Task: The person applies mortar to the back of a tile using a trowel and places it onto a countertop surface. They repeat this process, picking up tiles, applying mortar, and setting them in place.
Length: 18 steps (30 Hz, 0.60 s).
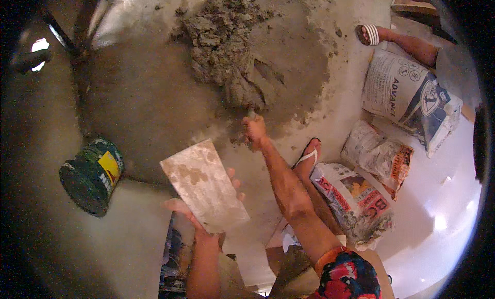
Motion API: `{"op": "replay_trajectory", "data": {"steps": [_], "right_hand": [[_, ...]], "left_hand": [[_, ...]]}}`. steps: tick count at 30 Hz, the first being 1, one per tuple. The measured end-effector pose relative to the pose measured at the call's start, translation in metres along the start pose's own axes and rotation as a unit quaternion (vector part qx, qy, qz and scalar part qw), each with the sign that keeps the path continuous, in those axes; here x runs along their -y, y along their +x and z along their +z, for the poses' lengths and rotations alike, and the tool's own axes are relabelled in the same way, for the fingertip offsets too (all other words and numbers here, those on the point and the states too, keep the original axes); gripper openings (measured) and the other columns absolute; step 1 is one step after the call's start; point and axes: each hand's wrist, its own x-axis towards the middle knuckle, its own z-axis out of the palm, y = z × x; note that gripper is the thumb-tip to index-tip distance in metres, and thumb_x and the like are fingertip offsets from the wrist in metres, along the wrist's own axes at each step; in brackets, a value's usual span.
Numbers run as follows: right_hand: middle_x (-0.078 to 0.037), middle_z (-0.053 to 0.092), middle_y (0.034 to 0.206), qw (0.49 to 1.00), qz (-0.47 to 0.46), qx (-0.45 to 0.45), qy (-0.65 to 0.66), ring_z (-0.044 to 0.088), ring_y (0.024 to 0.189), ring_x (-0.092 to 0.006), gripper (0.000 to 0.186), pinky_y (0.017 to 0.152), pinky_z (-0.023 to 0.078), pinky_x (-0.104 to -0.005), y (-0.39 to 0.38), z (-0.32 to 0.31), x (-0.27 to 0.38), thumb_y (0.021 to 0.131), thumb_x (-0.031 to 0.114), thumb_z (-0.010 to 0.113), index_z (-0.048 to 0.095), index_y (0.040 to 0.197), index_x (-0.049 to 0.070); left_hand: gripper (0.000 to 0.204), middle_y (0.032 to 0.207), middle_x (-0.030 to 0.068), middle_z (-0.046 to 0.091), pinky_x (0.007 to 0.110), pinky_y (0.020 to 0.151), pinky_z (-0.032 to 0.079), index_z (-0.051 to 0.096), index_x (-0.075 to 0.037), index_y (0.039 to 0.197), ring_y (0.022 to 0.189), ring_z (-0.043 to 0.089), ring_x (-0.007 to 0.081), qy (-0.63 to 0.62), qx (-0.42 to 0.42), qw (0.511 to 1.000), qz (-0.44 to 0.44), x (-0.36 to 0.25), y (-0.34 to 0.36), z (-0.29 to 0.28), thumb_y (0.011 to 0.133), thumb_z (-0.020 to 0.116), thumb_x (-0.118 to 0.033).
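My left hand (pixel 192 215) holds a flat, pale rectangular board (pixel 203 180) from below, with its fingers curled up past the right edge and some damp patches on its top. My right hand (pixel 255 129) is closed on the handle of a trowel (pixel 251 113), whose blade reaches into a heap of wet grey mortar (pixel 216 46); the blade itself is hard to make out. The mortar lies on the floor (pixel 139 103) in a wide grey smear. My sandalled foot (pixel 307 160) shows just right of my right forearm.
A dark green bucket (pixel 90 175) stands at left. At right lie a large white bag (pixel 392 93), a smaller crumpled bag (pixel 371 154) and a torn bag (pixel 350 201). Another person's foot in a striped slide (pixel 371 35) is at upper right. A dark bar (pixel 62 36) is at upper left.
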Motion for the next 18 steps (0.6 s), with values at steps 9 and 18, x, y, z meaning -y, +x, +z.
{"op": "replay_trajectory", "data": {"steps": [9,18], "right_hand": [[-0.005,0.055,0.068,0.962,-0.189,-0.093,-0.175,0.045,0.045,-0.0177,0.028,0.041,0.039,-0.0375,-0.103,-0.072,0.061,0.097,0.022,0.067,0.052,0.113,0.004],[-0.029,0.069,0.095,0.807,-0.144,-0.24,-0.52,0.072,0.083,-0.0459,0.043,0.069,0.055,-0.0547,-0.035,-0.017,0.065,0.093,0.013,0.06,0.047,0.132,-0.002]], "left_hand": [[0.128,0.143,0.0221,0.056,0.062,0.099,0.052,0.032,-0.011,0.16,0.122,0.056,0.0429,0.081,-0.121,0.989,0.022,0.024,0.004,0.023,0.064,0.085,-0.077],[0.137,0.169,0.0277,0.027,0.07,0.119,0.031,0.02,-0.02,0.168,0.149,0.036,0.0519,-0.005,0.012,1.0,-0.012,0.018,-0.007,-0.006,0.063,0.084,-0.078]]}}
